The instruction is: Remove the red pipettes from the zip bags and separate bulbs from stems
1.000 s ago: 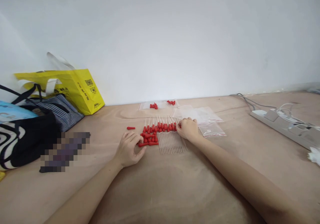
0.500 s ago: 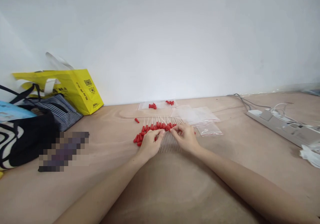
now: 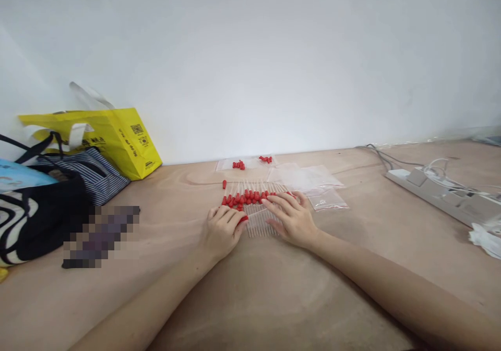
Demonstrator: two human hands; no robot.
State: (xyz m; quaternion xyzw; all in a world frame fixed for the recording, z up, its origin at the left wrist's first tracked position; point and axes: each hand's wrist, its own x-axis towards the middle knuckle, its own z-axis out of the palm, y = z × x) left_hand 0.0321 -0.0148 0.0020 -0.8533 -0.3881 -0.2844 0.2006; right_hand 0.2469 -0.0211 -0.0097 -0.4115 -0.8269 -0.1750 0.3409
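Observation:
My left hand [image 3: 223, 231] is curled low over the near left of a row of thin clear tubes [image 3: 260, 223]. A red rubber bulb [image 3: 243, 219] shows at its thumb and index fingertips; a thin tube seems to run from it to the right. My right hand [image 3: 293, 219] lies with fingers spread over the right part of the tubes, fingertips by the red bulbs [image 3: 250, 197] that form a band across the middle. Paler slender tips [image 3: 242, 185] fan out behind that band. One separate red bulb [image 3: 224, 184] stands at the back left.
Clear plastic bags [image 3: 305, 179] lie behind my right hand, and another bag with red bulbs [image 3: 238, 165] is near the wall. At left stand a yellow bag [image 3: 129, 142], a striped pouch [image 3: 92, 173] and a black bag [image 3: 50, 210]. A power strip [image 3: 430, 192] with cables is at right.
My hands have moved apart: the left went left and nearer to me, while the right opened out and flattened over the tubes. The separate red bulb shifted slightly right and now points differently.

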